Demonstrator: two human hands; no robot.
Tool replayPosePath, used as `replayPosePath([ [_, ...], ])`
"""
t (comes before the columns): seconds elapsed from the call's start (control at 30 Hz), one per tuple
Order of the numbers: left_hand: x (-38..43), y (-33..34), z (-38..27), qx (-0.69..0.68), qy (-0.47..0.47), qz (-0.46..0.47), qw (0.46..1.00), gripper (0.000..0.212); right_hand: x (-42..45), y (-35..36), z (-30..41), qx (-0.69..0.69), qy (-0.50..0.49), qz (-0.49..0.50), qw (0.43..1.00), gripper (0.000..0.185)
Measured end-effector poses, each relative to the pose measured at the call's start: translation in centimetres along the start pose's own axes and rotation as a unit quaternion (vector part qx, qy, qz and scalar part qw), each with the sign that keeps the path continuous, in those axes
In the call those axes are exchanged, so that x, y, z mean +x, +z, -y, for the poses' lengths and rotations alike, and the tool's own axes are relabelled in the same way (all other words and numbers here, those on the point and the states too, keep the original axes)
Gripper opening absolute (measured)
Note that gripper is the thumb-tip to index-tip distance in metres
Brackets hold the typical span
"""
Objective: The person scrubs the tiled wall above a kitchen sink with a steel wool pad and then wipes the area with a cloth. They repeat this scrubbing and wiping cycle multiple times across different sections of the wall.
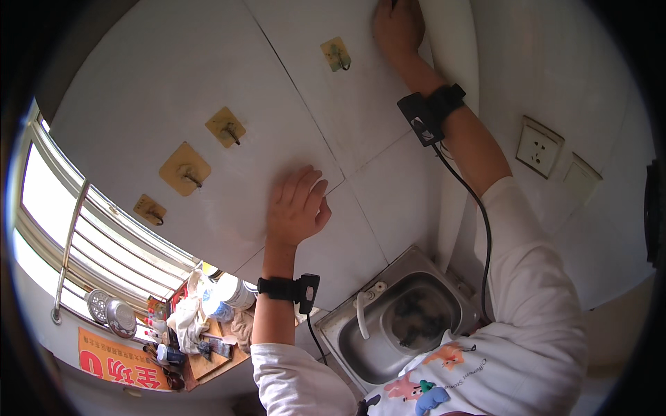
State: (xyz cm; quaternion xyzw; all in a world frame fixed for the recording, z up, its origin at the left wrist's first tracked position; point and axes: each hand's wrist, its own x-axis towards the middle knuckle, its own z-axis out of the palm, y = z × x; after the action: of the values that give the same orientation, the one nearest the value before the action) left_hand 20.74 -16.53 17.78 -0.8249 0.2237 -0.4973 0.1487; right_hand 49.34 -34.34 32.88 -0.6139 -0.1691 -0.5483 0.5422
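My left hand (297, 205) rests against the white tiled wall (291, 104), fingers loosely bent and thumb apart, with nothing seen in it. Higher up, my right hand (399, 31) is closed near a white vertical pipe (452, 52), partly cut off by the top of the view. A dark thing (394, 3) shows at its fingers, too little of it visible to name. Left of that hand, a yellowed adhesive hook (336, 54) is stuck to the wall. More such hooks, among them a larger one (185, 169), sit left of my left hand.
Below is a stainless steel sink (346, 353) with a white faucet (362, 314) and dark matter in its basin. A wall socket (539, 147) and a switch plate (581, 177) are at right. A barred window (57, 177) and a cluttered wooden board (208, 364) lie at left.
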Motion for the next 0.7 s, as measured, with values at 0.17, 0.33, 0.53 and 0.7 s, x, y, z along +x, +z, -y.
replayPosePath([
  [0.17, -0.3, 0.3, 0.3, -0.009, 0.011, 0.015, 1.000, 0.037, -8.6, -1.7, -0.8, -0.020, -0.167, -0.009, 0.986, 0.058],
  [0.33, -0.4, 0.4, 0.1, 0.000, 0.000, -0.002, 1.000, 0.037, -17.4, -5.4, -4.6, -0.020, 0.039, 0.007, 0.999, 0.057],
  [0.53, -0.2, 0.3, 0.1, 0.002, -0.001, 0.000, 1.000, 0.034, -12.1, -2.2, -3.1, -0.017, -0.010, -0.018, 1.000, 0.059],
  [0.7, -0.2, 0.3, 0.1, 0.005, 0.011, 0.015, 1.000, 0.033, -19.2, -4.5, -4.5, -0.051, -0.092, 0.046, 0.993, 0.062],
])
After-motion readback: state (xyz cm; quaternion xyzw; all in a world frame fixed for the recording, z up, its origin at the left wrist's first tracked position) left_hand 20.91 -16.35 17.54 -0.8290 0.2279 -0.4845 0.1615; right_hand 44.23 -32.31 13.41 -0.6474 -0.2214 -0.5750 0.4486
